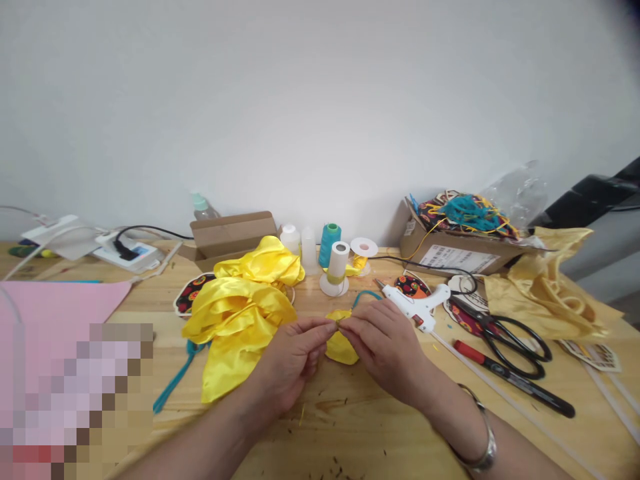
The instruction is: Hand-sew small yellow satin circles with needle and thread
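My left hand [293, 360] and my right hand [383, 350] meet over the wooden table [350, 427], fingertips pinched together on a small folded piece of yellow satin [341, 345]. The piece hangs just below my fingers, above the table. A large heap of yellow satin ribbon [240, 303] lies right beside my left hand. A silver bangle [483, 437] circles my right wrist. A teal cord [365, 297] curls just behind the small piece.
A white glue gun [417, 303], black scissors [505, 330] and a red-tipped tool [510, 377] lie to the right. Thread spools [334, 257] and cardboard boxes [450, 250] stand at the back. A pink sheet [55, 300] covers the left; gold cloth [545, 287] lies far right.
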A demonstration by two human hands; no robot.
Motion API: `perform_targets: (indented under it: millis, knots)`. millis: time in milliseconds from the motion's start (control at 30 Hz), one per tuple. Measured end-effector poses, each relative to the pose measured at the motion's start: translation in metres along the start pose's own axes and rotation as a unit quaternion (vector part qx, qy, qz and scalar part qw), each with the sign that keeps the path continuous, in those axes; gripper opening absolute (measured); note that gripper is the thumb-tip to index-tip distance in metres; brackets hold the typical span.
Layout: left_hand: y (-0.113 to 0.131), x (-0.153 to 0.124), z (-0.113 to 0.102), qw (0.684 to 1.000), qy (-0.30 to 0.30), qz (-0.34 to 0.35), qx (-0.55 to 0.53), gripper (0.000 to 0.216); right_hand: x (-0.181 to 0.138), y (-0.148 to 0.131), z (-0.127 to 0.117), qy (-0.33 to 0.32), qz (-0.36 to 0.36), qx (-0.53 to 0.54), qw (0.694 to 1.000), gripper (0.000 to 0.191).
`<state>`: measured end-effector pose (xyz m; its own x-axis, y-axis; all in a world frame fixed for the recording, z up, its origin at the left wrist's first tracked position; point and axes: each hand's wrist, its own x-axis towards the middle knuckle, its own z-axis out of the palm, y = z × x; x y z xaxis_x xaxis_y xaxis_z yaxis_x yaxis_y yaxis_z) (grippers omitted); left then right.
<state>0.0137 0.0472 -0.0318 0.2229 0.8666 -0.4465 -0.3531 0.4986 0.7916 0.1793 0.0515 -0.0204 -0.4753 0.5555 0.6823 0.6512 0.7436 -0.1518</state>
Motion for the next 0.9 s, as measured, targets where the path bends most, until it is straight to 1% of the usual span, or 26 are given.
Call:
perform_targets:
  millis: [167,267,467,600,800,900]
  knots:
    - [0.002,-0.0011,0.0022,1.0,0.001,0.012,0.027,0.017,-0.0016,0.0014,0.0012,-0.02,0.007,-0.008,1.0,0.012]
    - [0.0044,-0.004,0.0048,0.999,0.006,0.026,0.039,0.018,-0.0024,0.0015,0.0021,-0.033,0.024,0.0,0.999,0.013]
    - [0.0048,-0.0071,0.0064,0.994,0.011,0.048,0.097,0.02,-0.0013,-0.0003,0.0024,-0.052,0.049,0.0,0.997,0.021]
    - [0.0043,-0.0073,0.006,0.994,0.0,0.058,0.096,0.02,-0.0013,-0.0008,0.002,-0.062,0.056,0.005,0.996,0.022]
    - [0.0059,-0.0074,0.0072,0.994,0.008,0.059,0.095,0.02,-0.0017,-0.0007,0.0019,-0.075,0.065,0.012,0.995,0.023]
    - [0.0073,-0.0078,0.0081,0.989,0.018,0.072,0.124,0.017,-0.0016,-0.0005,0.0022,-0.082,0.071,0.015,0.994,0.022]
